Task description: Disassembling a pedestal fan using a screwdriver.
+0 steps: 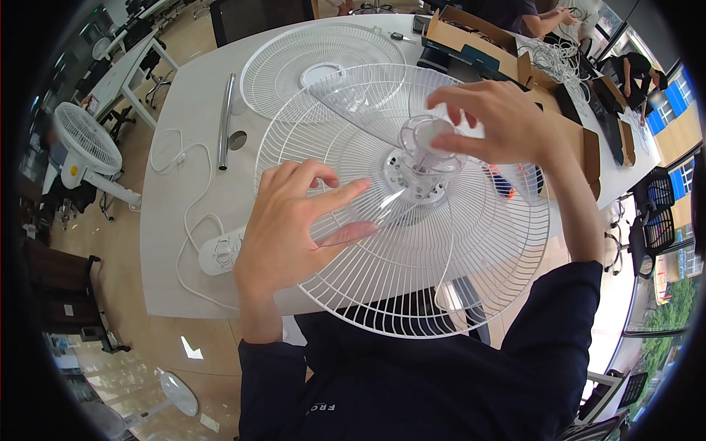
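A clear plastic fan blade (353,110) lies over a round white wire fan grille (412,298) that overhangs the table's near edge. My right hand (496,121) is curled over the blade's clear hub (425,143), thumb at its rim and fingers bent around the far side. My left hand (290,220) is at the blade's lower left part, index finger above and thumb seen through the clear plastic, with a gap between the two tips. Below the hub sits a white perforated motor plate (419,184) at the grille's centre.
A second white grille (323,62) lies farther back on the table. To the left are a metal tube (226,121), a white cord (187,213) and a white control base (219,255). Open cardboard boxes (471,33) and tangled cables (555,62) fill the right side; other people stand beyond.
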Action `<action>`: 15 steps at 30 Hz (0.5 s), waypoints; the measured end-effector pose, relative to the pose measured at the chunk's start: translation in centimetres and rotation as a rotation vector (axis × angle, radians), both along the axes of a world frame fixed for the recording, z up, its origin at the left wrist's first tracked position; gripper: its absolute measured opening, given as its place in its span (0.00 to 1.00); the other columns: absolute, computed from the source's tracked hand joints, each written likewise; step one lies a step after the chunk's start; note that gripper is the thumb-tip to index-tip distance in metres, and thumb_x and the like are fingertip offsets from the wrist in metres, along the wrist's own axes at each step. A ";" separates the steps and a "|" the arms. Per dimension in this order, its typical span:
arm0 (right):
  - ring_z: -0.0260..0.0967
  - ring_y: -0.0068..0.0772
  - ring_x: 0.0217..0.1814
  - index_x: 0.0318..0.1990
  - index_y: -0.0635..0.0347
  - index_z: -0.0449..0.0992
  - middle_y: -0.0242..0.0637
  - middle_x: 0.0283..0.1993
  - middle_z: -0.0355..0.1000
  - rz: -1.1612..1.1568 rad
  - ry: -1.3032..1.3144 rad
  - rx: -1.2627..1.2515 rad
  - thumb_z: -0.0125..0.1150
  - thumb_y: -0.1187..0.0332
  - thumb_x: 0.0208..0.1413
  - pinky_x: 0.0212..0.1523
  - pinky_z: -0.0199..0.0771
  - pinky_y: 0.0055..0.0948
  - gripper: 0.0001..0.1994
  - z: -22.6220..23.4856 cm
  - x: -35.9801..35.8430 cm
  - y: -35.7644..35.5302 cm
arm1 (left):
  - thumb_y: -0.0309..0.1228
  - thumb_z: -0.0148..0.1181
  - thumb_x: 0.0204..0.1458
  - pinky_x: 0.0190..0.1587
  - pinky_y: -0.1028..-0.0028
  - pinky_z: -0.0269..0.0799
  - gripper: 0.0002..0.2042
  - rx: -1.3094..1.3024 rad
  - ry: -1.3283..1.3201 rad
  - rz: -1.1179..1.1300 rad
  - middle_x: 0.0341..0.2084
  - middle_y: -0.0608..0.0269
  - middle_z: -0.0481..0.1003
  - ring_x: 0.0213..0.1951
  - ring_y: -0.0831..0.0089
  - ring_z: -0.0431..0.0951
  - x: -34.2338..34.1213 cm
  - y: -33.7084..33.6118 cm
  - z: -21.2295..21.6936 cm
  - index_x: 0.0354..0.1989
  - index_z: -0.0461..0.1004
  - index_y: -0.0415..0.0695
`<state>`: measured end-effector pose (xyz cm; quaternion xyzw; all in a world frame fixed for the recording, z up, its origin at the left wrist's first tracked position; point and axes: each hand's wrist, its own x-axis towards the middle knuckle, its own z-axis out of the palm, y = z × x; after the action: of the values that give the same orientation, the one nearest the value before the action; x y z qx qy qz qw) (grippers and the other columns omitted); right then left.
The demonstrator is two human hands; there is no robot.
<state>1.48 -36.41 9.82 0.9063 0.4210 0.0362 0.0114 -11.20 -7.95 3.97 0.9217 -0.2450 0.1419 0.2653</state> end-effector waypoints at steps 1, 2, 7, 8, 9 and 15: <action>0.75 0.28 0.26 0.40 0.59 0.82 0.34 0.27 0.78 0.179 0.016 0.284 0.68 0.56 0.60 0.28 0.74 0.28 0.14 -0.1 0.0 -0.7 | 0.44 0.78 0.39 0.55 0.64 0.63 0.26 -0.005 0.001 0.002 0.40 0.65 0.75 0.44 0.65 0.71 0.0 0.0 -0.1 0.51 0.85 0.53; 0.75 0.28 0.26 0.40 0.59 0.82 0.34 0.27 0.78 0.178 0.013 0.283 0.68 0.56 0.60 0.28 0.74 0.28 0.14 -0.2 0.3 -1.0 | 0.44 0.78 0.39 0.55 0.64 0.63 0.26 -0.006 -0.001 0.001 0.40 0.65 0.75 0.44 0.65 0.71 0.0 -0.1 -0.1 0.51 0.85 0.53; 0.77 0.28 0.29 0.42 0.54 0.84 0.32 0.32 0.79 -0.186 0.005 -0.285 0.69 0.55 0.59 0.28 0.75 0.28 0.14 0.6 -0.2 1.0 | 0.43 0.78 0.39 0.55 0.64 0.63 0.26 -0.009 0.008 0.004 0.40 0.65 0.75 0.44 0.65 0.71 0.0 -0.1 0.0 0.51 0.85 0.54; 0.77 0.28 0.29 0.42 0.54 0.84 0.32 0.32 0.79 -0.183 0.008 -0.285 0.69 0.55 0.59 0.28 0.75 0.28 0.14 0.4 -0.4 0.8 | 0.43 0.78 0.39 0.55 0.64 0.63 0.26 -0.008 0.011 0.007 0.40 0.65 0.75 0.44 0.65 0.71 0.0 -0.1 0.0 0.51 0.85 0.54; 0.76 0.28 0.28 0.41 0.55 0.83 0.32 0.30 0.78 -0.047 -0.041 -0.031 0.68 0.55 0.59 0.28 0.74 0.29 0.14 0.3 -0.7 0.3 | 0.43 0.78 0.39 0.55 0.64 0.63 0.26 -0.002 0.014 0.008 0.41 0.66 0.75 0.44 0.65 0.71 0.0 -0.1 0.1 0.51 0.85 0.54; 0.75 0.30 0.28 0.39 0.54 0.82 0.34 0.30 0.78 0.097 0.154 0.232 0.66 0.54 0.60 0.27 0.71 0.30 0.13 -0.9 1.0 -0.9 | 0.51 0.75 0.43 0.54 0.64 0.63 0.24 0.001 -0.033 -0.018 0.37 0.65 0.74 0.45 0.65 0.72 0.3 -0.2 -0.2 0.48 0.85 0.53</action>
<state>2.45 -37.26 8.93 0.8801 0.4571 0.0157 -0.1275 -10.88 -8.14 3.81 0.9171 -0.2579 0.1547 0.2619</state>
